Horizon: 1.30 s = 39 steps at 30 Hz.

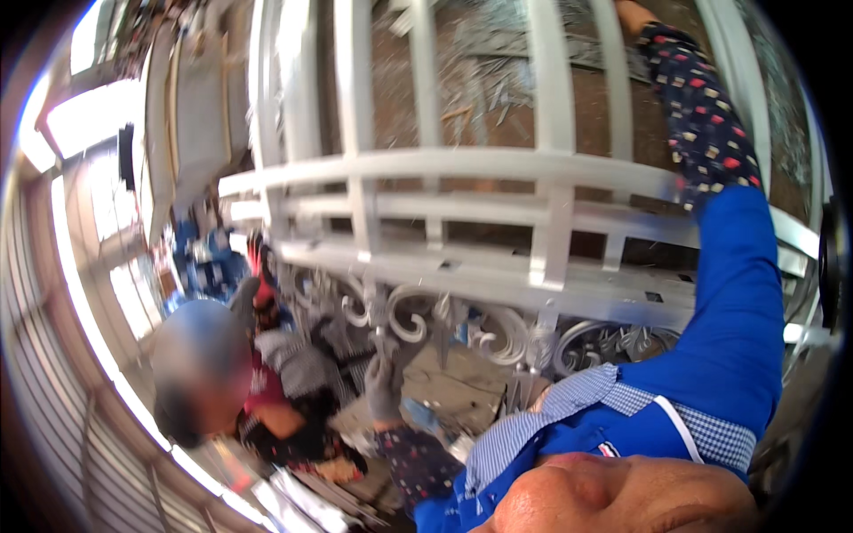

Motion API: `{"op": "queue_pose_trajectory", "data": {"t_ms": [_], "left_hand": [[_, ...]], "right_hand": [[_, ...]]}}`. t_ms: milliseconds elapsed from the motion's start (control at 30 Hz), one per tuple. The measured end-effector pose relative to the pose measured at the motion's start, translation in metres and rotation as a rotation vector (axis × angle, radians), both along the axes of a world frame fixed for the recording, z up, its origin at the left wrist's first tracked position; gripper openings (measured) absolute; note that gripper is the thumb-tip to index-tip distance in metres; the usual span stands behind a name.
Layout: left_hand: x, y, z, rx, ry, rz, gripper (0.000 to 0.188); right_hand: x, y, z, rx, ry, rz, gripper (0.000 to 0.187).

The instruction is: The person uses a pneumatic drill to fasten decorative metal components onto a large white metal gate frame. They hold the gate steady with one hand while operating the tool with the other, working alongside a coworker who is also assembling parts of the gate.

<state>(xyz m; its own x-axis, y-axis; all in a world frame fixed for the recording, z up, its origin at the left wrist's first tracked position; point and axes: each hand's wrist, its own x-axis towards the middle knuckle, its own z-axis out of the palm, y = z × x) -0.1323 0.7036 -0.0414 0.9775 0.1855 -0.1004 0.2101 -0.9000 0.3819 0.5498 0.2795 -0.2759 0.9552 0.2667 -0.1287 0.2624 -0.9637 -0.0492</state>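
Observation:
A large white metal grille with straight bars and curled scrollwork fills the middle of the view. My left hand, in a grey glove, is closed around a vertical piece of the scrollwork at the grille's lower edge. My right arm, in a blue sleeve and a dark patterned sleeve cover, stretches up across the bars. My right hand is cut off by the top edge, so its grip is hidden.
Another person crouches at the left below the grille, with a red-gloved hand raised to the frame. Metal offcuts litter the brown floor behind the bars. A railing curves along the left.

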Motion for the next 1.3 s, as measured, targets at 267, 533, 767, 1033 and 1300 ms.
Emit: {"op": "queue_pose_trajectory", "data": {"t_ms": [267, 533, 767, 1033, 1300], "left_hand": [[-0.018, 0.001, -0.003, -1.153, 0.07, 0.923, 0.026], [-0.013, 0.004, 0.003, -1.152, 0.111, 0.821, 0.028], [-0.016, 0.001, 0.0, -1.23, 0.028, 0.764, 0.027], [-0.025, 0.004, -0.01, -1.216, 0.079, 0.746, 0.03], [-0.026, 0.004, -0.013, -1.203, 0.106, 0.739, 0.031]], "right_hand": [[-0.022, -0.037, 0.128, -0.01, -0.045, -0.208, 0.065], [-0.127, 0.024, 0.233, 1.083, 0.056, 0.226, 0.021], [-0.361, 0.253, 0.261, 1.146, 0.613, 0.389, 0.016], [-0.409, 0.323, 0.24, 0.893, 0.471, 0.5, 0.022], [-0.428, 0.327, 0.247, 0.43, -0.257, 1.032, 0.013]]}}
